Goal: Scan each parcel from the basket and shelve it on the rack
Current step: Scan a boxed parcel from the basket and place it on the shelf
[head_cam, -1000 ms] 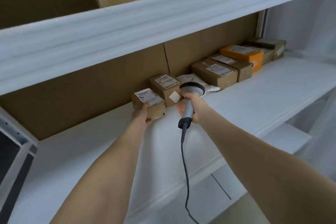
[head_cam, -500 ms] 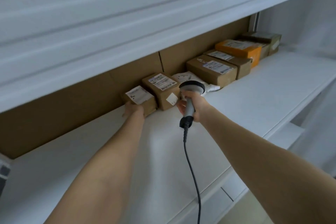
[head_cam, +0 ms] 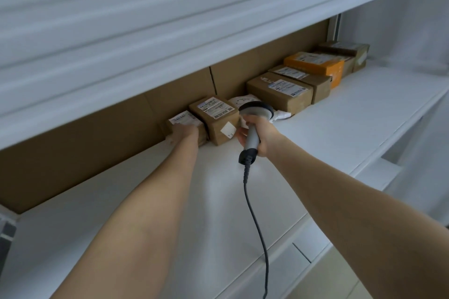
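Two bare forearms reach up from the bottom edge over the white shelf (head_cam: 340,133) of the rack. A dark cable (head_cam: 255,213) runs between them, from the near edge up to the scanner (head_cam: 255,110). The right hand (head_cam: 263,133) holds the scanner upright above the shelf. Its grip is closed round the grey handle, with the round head pointing away toward the parcels.

The left hand (head_cam: 184,132) lies farther in, against the near face of the small parcel (head_cam: 184,119). That parcel sits on the shelf at the left end of a row, its white label facing up. Motion blur makes it impossible to tell whether this grip is curled round the parcel or only pressing flat against it.

Just right of the small parcel, touching it, stands a taller brown box (head_cam: 215,116). Beyond it lie a white pouch (head_cam: 240,101), a larger brown box (head_cam: 279,91), another brown box (head_cam: 306,77), an orange box (head_cam: 315,63) and a far box (head_cam: 347,48).

The row backs onto a cardboard panel (head_cam: 97,141), and above it the upper shelf (head_cam: 170,31) crosses the view.
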### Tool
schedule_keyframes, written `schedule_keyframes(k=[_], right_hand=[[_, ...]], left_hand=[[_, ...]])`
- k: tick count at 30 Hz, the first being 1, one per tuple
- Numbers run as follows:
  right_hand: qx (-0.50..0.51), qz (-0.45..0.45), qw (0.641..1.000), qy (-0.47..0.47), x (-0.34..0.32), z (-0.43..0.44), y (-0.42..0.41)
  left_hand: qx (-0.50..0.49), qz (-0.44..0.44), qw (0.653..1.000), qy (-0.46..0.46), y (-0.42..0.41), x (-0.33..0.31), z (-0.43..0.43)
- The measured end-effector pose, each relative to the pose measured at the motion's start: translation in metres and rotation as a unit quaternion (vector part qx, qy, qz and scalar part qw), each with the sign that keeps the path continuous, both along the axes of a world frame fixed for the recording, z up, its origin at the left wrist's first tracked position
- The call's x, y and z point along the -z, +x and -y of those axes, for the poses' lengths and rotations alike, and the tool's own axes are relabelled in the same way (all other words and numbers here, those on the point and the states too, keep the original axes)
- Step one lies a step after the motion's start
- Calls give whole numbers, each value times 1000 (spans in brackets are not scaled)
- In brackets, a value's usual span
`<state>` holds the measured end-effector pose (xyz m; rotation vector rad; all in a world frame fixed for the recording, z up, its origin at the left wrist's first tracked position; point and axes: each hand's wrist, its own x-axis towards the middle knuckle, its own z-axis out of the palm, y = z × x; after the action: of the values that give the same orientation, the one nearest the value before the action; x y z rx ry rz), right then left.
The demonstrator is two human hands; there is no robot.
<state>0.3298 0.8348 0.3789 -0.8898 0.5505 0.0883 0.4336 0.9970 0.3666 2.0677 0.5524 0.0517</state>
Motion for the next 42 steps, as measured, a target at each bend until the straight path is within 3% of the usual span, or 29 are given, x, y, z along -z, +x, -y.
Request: schedule_keyframes(k=[3,10,17,23,32,36,42], right_hand=[[15,13,1000,7,-9,15,-17],[90,35,995,7,-15,104,-88],[219,0,976,-11,3,230,-214],[325,1,944,62,26,327,-343],[454,5,883,122,66,427,-481],[502,16,851,156,87,461,-511],[522,-14,836,168,133,517,-530]], left_hand=[[50,5,999,15,-12,-17,35],[250,-6,962,-107,-74,-41,166],[376,-38,922,-84,-187,-33,326],[473,-72,875,-73,-307,-10,451],[549,-96,828,-60,-438,35,584],[576,-108,808,-60,-467,59,628],[608,-150,779,-31,-492,111,693]])
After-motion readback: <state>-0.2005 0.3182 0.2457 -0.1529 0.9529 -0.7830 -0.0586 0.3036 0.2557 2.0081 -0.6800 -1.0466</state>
